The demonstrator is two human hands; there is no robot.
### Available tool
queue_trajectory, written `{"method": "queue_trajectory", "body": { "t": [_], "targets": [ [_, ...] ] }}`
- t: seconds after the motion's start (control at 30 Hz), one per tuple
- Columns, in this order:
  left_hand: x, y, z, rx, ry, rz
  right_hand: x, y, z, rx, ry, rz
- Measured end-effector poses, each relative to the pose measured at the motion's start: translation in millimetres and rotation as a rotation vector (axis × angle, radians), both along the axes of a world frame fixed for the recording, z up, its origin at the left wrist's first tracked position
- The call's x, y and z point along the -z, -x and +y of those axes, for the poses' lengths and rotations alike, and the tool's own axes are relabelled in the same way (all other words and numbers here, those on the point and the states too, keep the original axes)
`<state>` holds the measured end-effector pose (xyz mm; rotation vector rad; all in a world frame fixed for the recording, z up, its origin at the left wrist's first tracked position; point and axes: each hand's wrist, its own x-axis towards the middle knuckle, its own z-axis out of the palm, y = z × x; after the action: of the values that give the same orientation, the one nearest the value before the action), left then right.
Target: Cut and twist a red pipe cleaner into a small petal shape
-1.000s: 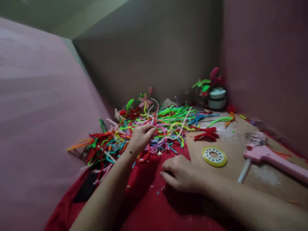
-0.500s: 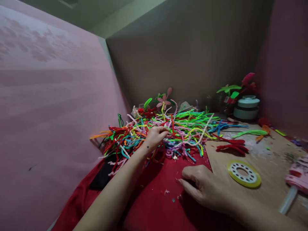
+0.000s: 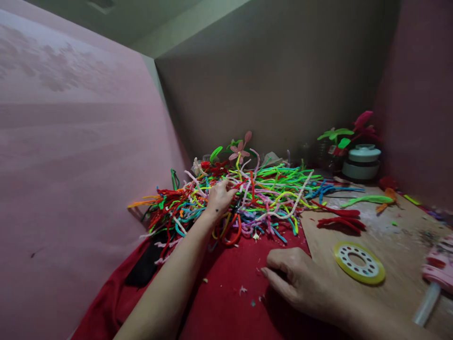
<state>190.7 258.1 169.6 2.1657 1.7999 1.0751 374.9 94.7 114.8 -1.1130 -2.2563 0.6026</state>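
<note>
My left hand [image 3: 220,196] reaches into a heap of fuzzy pipe cleaners [image 3: 272,186] in many colours, on a red cloth [image 3: 226,293]. Its thumb and fingers are pinched together at a red pipe cleaner [image 3: 241,183] near the fingertips; exactly which strands they grip is partly hidden. A red-orange loop [image 3: 238,235] hangs at the heap's front edge, below the wrist. Close to me on the right, my right hand [image 3: 293,274] rests low over the cloth in a loose fist, with nothing seen sticking out of it. White and coloured scraps [image 3: 242,290] lie beside it.
A yellow tape roll [image 3: 359,263] lies on the brown board [image 3: 325,245] at right, near red pipe-cleaner bundles [image 3: 341,224] and a pink tool [image 3: 439,264]. A pale green jar [image 3: 361,163] and fuzzy flowers [image 3: 239,152] stand behind. A black item [image 3: 143,264] lies left.
My left hand has shifted a little left and away from me within the heap, and more of the red-orange loop shows. The right hand has stayed put.
</note>
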Motion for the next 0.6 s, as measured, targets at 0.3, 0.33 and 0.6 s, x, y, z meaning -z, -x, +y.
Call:
{"method": "queue_trajectory", "body": {
  "t": [0.3, 0.33, 0.6],
  "targets": [
    [9.9, 7, 3, 0.02, 0.008, -0.262, -1.1, -1, 0, 0.0, 0.007, -0.019],
    [8.8, 10, 5, 0.034, 0.028, -0.322, -1.1, 0, 0, -0.005, 0.01, -0.023],
    [-0.6, 26, 1, 0.118, 0.107, -0.789, -1.9, 0, -1, -0.002, 0.031, -0.04]
  ]
}}
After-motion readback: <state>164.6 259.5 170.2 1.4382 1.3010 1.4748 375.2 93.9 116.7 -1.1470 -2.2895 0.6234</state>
